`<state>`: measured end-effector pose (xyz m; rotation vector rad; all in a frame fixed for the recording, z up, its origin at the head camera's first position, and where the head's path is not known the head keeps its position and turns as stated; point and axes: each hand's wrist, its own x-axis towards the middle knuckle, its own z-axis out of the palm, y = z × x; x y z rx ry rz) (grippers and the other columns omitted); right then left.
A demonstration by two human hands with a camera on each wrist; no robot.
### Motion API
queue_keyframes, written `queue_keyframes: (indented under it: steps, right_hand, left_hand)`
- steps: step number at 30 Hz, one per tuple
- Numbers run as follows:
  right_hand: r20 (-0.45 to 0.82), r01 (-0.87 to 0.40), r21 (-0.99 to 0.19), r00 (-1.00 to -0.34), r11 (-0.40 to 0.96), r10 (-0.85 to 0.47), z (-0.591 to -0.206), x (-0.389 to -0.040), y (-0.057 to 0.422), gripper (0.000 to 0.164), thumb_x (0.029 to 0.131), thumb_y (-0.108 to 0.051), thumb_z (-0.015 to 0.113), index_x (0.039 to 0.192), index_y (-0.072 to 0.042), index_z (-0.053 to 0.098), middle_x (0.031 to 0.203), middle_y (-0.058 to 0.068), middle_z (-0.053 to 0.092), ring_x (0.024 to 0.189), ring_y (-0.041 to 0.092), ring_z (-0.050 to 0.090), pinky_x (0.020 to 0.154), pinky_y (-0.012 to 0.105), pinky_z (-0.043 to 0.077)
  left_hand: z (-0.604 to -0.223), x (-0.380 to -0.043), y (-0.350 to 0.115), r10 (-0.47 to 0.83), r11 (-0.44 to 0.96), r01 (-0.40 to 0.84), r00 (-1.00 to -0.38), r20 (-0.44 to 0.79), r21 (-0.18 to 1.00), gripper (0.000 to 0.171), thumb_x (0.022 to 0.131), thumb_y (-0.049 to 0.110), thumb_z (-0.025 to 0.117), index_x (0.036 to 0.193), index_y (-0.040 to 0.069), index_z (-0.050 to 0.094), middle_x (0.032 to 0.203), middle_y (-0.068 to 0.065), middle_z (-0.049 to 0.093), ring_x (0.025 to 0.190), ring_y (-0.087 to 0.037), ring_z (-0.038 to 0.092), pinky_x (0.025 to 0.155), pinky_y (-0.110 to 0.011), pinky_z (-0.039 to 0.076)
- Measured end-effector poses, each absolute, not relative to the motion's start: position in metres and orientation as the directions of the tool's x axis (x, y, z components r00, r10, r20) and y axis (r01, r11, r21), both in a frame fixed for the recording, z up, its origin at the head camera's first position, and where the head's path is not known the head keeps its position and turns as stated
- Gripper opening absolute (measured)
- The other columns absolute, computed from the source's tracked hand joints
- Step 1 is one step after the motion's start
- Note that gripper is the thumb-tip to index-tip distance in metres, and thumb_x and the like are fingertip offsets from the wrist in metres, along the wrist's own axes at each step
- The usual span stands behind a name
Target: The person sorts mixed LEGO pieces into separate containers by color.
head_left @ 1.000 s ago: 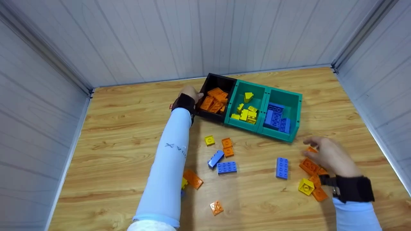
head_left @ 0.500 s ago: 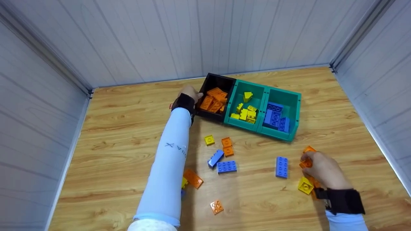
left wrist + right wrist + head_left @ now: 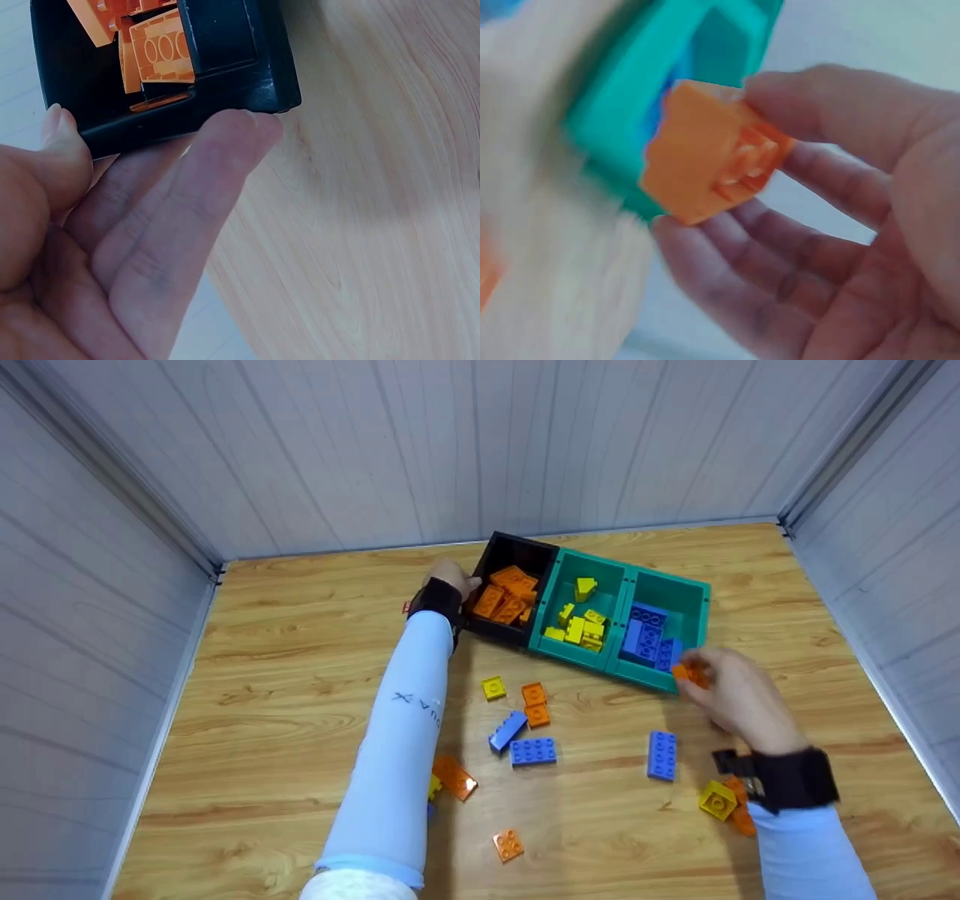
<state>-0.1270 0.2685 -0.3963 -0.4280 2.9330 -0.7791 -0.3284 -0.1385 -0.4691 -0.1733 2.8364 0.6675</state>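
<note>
At the back of the table stands a black bin (image 3: 527, 553) with orange bricks (image 3: 510, 583) inside. My left hand (image 3: 450, 577) grips its left wall, the thumb over the rim and the fingers along the outside. A pair of green bins (image 3: 571, 658) adjoins it, one with yellow bricks (image 3: 576, 630), the other with blue bricks (image 3: 646, 631). Beside the front right corner of the green bins, my right hand (image 3: 742, 701) pinches orange plastic brickwork (image 3: 694, 154) between thumb and fingers. Whether it is one brick or more, I cannot tell.
Loose blue (image 3: 661, 755), yellow (image 3: 493, 688) and orange bricks (image 3: 508, 846) lie about the wooden table (image 3: 300, 697). A yellow brick (image 3: 718, 800) and orange bricks (image 3: 742, 817) lie near my right wrist. Pale panel walls (image 3: 450, 450) enclose the back and sides.
My right hand reached down to the orange pile at the right, took hold of orange brickwork and moved up and left to the green bins. My left hand stays on the black bin.
</note>
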Motion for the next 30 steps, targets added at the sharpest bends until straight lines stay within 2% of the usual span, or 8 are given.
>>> queue_keyframes:
  steps: [2,6,7,12,17,20,24,30]
  right_hand:
    - [0.051,-0.287,-0.52,-0.95,0.804,-0.307,-0.392,-0.141,0.25,0.031,0.092,-0.014,0.07,0.119,0.0,0.064,0.112,0.02,0.064,0.094,0.034,0.059,0.077,0.05,0.049]
    - [0.161,-0.406,-0.53,-0.91,0.745,-0.382,-0.392,-0.173,0.207,0.029,0.093,-0.016,0.071,0.118,-0.003,0.066,0.11,0.016,0.065,0.09,0.028,0.058,0.074,0.044,0.05]
    - [0.181,-0.437,-0.523,-0.896,0.732,-0.406,-0.393,-0.181,0.196,0.029,0.093,-0.015,0.07,0.119,-0.003,0.066,0.111,0.015,0.064,0.091,0.028,0.059,0.076,0.044,0.05]
    - [0.189,-0.553,-0.492,-0.822,0.672,-0.538,-0.391,-0.214,0.142,0.036,0.094,-0.015,0.069,0.127,-0.004,0.062,0.121,0.015,0.062,0.105,0.03,0.059,0.088,0.045,0.049]
    - [0.155,-0.605,-0.47,-0.773,0.642,-0.615,-0.395,-0.238,0.104,0.039,0.095,-0.019,0.068,0.13,-0.004,0.06,0.121,0.015,0.06,0.107,0.03,0.059,0.091,0.042,0.049]
    - [0.129,-0.599,-0.477,-0.772,0.644,-0.622,-0.4,-0.249,0.091,0.039,0.095,-0.018,0.069,0.13,-0.004,0.061,0.124,0.015,0.06,0.109,0.031,0.058,0.093,0.042,0.049]
    - [0.107,-0.607,-0.46,-0.762,0.648,-0.638,-0.408,-0.259,0.081,0.037,0.094,-0.015,0.07,0.127,-0.003,0.062,0.125,0.017,0.06,0.111,0.032,0.058,0.095,0.042,0.048]
    - [0.041,-0.619,-0.38,-0.754,0.688,-0.656,-0.422,-0.263,0.079,0.035,0.094,-0.016,0.07,0.127,-0.006,0.064,0.128,0.017,0.059,0.117,0.035,0.055,0.101,0.044,0.043]
  left_hand:
    - [-0.448,-0.313,-0.133,-0.067,0.889,-0.184,-0.958,-0.278,0.419,0.039,0.097,0.046,0.06,0.093,0.014,0.081,0.103,-0.005,0.073,0.095,-0.02,0.063,0.086,-0.032,0.05]
    - [-0.406,-0.278,-0.12,-0.067,0.895,-0.17,-0.965,-0.252,0.413,0.039,0.1,0.041,0.057,0.098,0.009,0.08,0.106,-0.009,0.073,0.094,-0.022,0.063,0.085,-0.032,0.05]
    - [-0.395,-0.27,-0.116,-0.073,0.891,-0.187,-0.958,-0.277,0.413,0.038,0.101,0.037,0.056,0.104,0.006,0.078,0.111,-0.01,0.071,0.099,-0.023,0.062,0.091,-0.034,0.049]
    - [-0.391,-0.266,-0.11,-0.058,0.879,-0.184,-0.957,-0.285,0.439,0.037,0.102,0.036,0.056,0.106,0.006,0.078,0.111,-0.01,0.071,0.095,-0.021,0.059,0.089,-0.033,0.047]
    - [-0.391,-0.266,-0.106,-0.047,0.886,-0.17,-0.959,-0.28,0.432,0.038,0.102,0.036,0.056,0.104,0.005,0.078,0.109,-0.01,0.071,0.091,-0.021,0.057,0.085,-0.032,0.045]
    - [-0.39,-0.265,-0.104,-0.042,0.882,-0.162,-0.962,-0.269,0.442,0.036,0.102,0.034,0.056,0.1,0.004,0.077,0.101,-0.009,0.07,0.086,-0.02,0.055,0.08,-0.03,0.045]
    - [-0.389,-0.263,-0.102,-0.051,0.87,-0.167,-0.966,-0.252,0.465,0.038,0.101,0.033,0.059,0.079,0.004,0.07,0.078,-0.005,0.06,0.076,-0.019,0.05,0.072,-0.028,0.041]
    - [-0.391,-0.264,-0.096,-0.049,0.877,-0.169,-0.963,-0.266,0.45,0.04,0.101,0.034,0.059,0.071,0.008,0.066,0.071,-0.001,0.057,0.075,-0.017,0.051,0.07,-0.026,0.041]
